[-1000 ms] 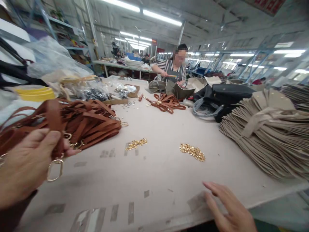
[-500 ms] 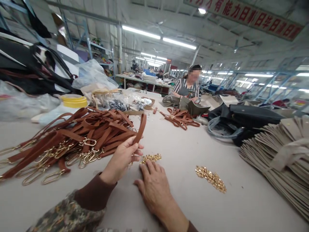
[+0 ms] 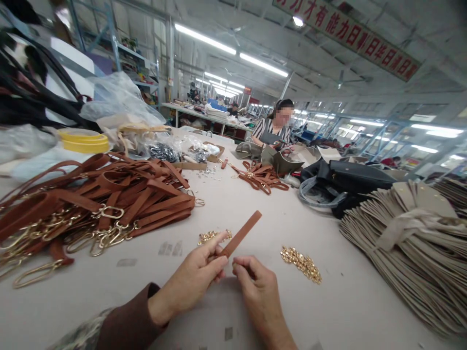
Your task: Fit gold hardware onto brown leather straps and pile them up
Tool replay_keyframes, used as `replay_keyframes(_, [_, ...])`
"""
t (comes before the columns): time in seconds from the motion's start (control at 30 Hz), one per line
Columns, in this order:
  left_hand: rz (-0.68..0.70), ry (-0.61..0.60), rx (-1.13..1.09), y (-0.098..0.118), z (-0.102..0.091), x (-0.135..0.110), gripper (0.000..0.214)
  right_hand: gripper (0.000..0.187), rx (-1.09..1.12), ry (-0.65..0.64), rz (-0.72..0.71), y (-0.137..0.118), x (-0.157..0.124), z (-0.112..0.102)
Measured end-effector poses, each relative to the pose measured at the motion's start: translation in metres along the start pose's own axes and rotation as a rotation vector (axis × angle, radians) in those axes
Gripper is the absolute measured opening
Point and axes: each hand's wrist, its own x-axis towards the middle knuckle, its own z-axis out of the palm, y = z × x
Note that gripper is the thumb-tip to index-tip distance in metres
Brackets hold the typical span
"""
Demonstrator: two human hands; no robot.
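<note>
A brown leather strap [image 3: 245,232] is pinched in my left hand [image 3: 197,273], its free end pointing up and to the right. Close beside it, my right hand [image 3: 260,291] has its thumb and fingertips pressed together; anything between them is too small to make out. Just beyond my left hand lies a small heap of gold metal fittings [image 3: 208,236], partly hidden by the fingers. A second heap of gold fittings [image 3: 301,264] rests to the right of my right hand.
Brown straps with gold clasps [image 3: 120,199] are piled at left. A stack of beige pieces [image 3: 397,253] stands at right, near a black bag [image 3: 359,177]. Yellow tape rolls [image 3: 83,141] lie behind the pile. Across the table sits a person [image 3: 275,126] by more brown straps [image 3: 260,176].
My right hand has left the near gold heap and come up beside the strap, fingertips now pinched. My left hand has lowered and turned the strap to the right. The view has shifted right.
</note>
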Motion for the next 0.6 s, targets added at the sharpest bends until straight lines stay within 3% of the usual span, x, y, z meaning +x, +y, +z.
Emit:
replay_keyframes(0.1, [-0.037,-0.062,0.002,-0.006,0.013,-0.002,0.058,0.021,0.305,0.075,0.185,-0.001,-0.018,-0.016])
replay_keyframes(0.23, [-0.042,-0.173,-0.047,-0.012,0.024,-0.004,0.037,0.028,0.550,0.087,0.310,-0.001,-0.033,-0.021])
replay_keyframes(0.43, [-0.023,-0.221,-0.090,-0.014,0.035,-0.008,0.018,0.024,0.579,0.017,0.340,0.002,-0.037,-0.021])
replay_keyframes(0.6, [0.016,-0.204,0.127,-0.011,0.033,-0.010,0.018,0.024,0.521,-0.015,0.375,0.004,-0.036,-0.022])
